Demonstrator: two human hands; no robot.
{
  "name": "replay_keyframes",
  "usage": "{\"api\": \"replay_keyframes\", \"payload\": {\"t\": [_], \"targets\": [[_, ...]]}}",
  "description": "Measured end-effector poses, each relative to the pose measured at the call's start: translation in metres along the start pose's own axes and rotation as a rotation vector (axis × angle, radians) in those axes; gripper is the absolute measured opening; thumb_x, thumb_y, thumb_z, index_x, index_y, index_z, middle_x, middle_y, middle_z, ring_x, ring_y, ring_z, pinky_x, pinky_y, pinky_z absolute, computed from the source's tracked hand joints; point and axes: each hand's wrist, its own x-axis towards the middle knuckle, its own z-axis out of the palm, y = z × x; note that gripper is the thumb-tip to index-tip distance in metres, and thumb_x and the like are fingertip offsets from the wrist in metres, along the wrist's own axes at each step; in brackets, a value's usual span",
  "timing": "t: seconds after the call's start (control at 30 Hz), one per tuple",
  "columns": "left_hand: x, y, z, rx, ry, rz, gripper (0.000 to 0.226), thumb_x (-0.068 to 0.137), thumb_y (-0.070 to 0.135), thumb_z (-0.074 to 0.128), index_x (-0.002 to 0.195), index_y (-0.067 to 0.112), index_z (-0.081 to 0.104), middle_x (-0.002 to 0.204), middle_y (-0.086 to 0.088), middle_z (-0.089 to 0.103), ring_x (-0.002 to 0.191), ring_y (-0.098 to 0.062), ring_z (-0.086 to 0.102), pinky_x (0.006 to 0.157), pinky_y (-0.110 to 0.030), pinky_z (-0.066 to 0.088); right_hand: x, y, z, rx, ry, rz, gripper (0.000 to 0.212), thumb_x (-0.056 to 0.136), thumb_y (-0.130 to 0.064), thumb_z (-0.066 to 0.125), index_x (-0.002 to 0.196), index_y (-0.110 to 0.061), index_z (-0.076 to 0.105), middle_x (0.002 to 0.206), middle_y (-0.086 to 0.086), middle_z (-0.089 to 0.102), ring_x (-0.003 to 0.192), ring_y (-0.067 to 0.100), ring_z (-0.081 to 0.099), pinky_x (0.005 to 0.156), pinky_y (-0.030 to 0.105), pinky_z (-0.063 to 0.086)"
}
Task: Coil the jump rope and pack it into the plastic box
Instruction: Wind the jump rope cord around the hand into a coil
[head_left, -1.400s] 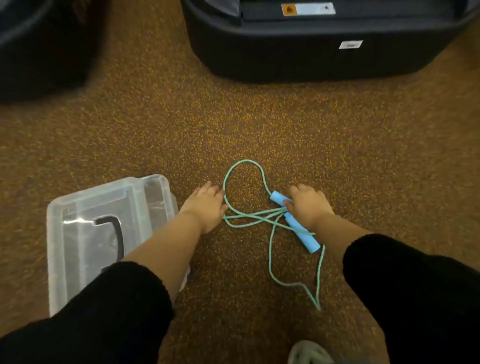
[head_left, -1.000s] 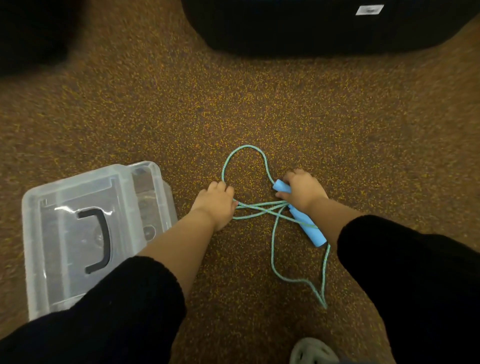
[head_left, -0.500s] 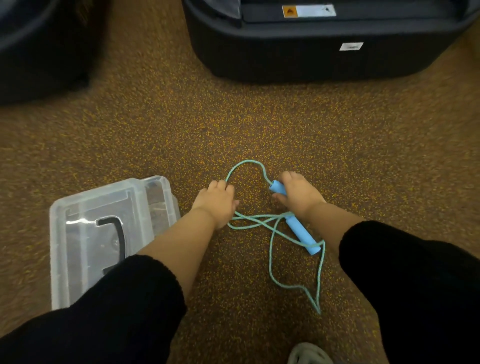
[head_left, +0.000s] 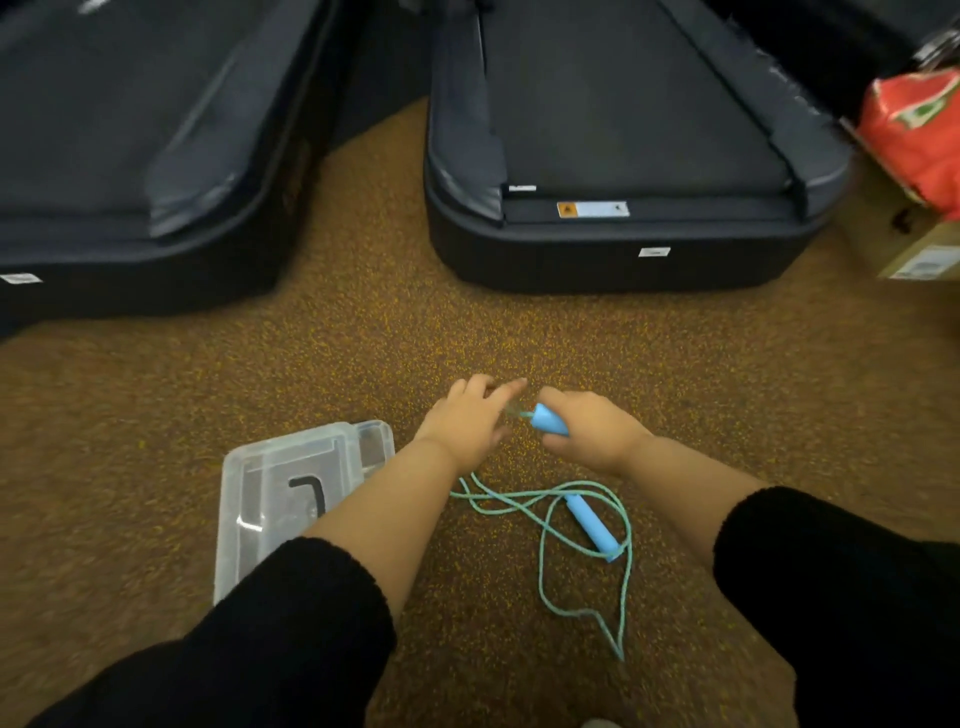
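The jump rope has a thin teal cord (head_left: 545, 525) and two blue foam handles. My right hand (head_left: 592, 431) is closed around one blue handle (head_left: 548, 421), lifted off the floor, tip pointing left. My left hand (head_left: 470, 415) sits just left of that tip with fingers on the cord where it leaves the handle. The second blue handle (head_left: 592, 527) lies on the brown carpet below my hands, among loose cord loops. A clear plastic box (head_left: 270, 499) with its lid on and a black lid handle stands at the left, partly hidden by my left forearm.
Two dark treadmill decks lie ahead, one at the left (head_left: 130, 171) and one at the centre right (head_left: 623, 156). A red bag (head_left: 919, 130) rests on a cardboard box (head_left: 924, 254) at the far right. Speckled brown carpet (head_left: 363, 353) lies between them and me.
My right hand has lifted one blue handle off the floor. My left hand moved up to the cord at its tip. The view tilted up, showing the treadmills.
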Motion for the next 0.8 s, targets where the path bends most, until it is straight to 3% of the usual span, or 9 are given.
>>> {"api": "replay_keyframes", "payload": {"t": [0.1,0.2,0.4,0.57,0.67,0.8], "targets": [[-0.022,0.015,-0.024,0.009,0.013,0.039,0.042,0.094,0.033,0.047,0.136,0.025,0.043,0.143,-0.006,0.035,0.128,-0.029,0.033,0.104,-0.045,0.037,-0.025,-0.026,-0.021,0.015,0.036,-0.038,0.022,0.082,-0.026,0.058,0.096,-0.020,0.043,0.092,0.011,0.062,0.085,0.031,0.059,0.066,0.033,0.039],[-0.047,0.022,-0.048,0.054,0.007,0.056,0.035,0.096,0.035,0.042,0.126,0.020,0.054,0.139,-0.005,0.042,0.125,-0.028,0.035,0.102,-0.042,0.037,-0.051,-0.052,-0.034,0.085,0.074,-0.029,0.020,0.083,-0.026,0.058,0.091,-0.023,0.040,0.082,0.005,0.059,0.072,0.026,0.057,0.060,0.032,0.040],[-0.101,0.030,-0.102,0.191,0.058,0.089,0.028,0.097,0.030,0.040,0.115,0.020,0.059,0.127,-0.002,0.055,0.120,-0.025,0.043,0.098,-0.041,0.040,-0.095,-0.097,-0.050,0.294,0.130,-0.039,0.017,0.084,-0.023,0.059,0.095,-0.015,0.048,0.081,0.009,0.060,0.066,0.022,0.056,0.060,0.035,0.046],[-0.144,0.044,-0.146,0.430,0.160,0.168,0.023,0.095,0.023,0.043,0.111,0.023,0.059,0.119,0.000,0.061,0.118,-0.023,0.048,0.096,-0.038,0.039,-0.134,-0.137,-0.066,0.598,0.154,-0.026,0.018,0.088,-0.031,0.059,0.092,-0.018,0.049,0.064,0.000,0.055,0.047,0.013,0.046,0.042,0.025,0.039],[-0.169,0.059,-0.166,0.404,0.170,0.170,0.020,0.091,0.013,0.047,0.107,0.017,0.059,0.114,-0.005,0.062,0.112,-0.025,0.052,0.094,-0.039,0.043,-0.156,-0.158,-0.081,0.854,0.095,-0.011,0.025,0.091,-0.044,0.053,0.092,-0.019,0.049,0.059,-0.001,0.049,0.044,0.014,0.044,0.042,0.023,0.038],[-0.198,0.067,-0.180,0.215,0.241,0.144,0.010,0.091,0.010,0.050,0.095,0.015,0.059,0.099,-0.006,0.063,0.094,-0.023,0.057,0.080,-0.034,0.048,-0.183,-0.179,-0.097,1.133,0.011,-0.027,0.028,0.090,-0.043,0.054,0.090,-0.015,0.055,0.056,0.000,0.048,0.042,0.013,0.045,0.044,0.023,0.040]]}}
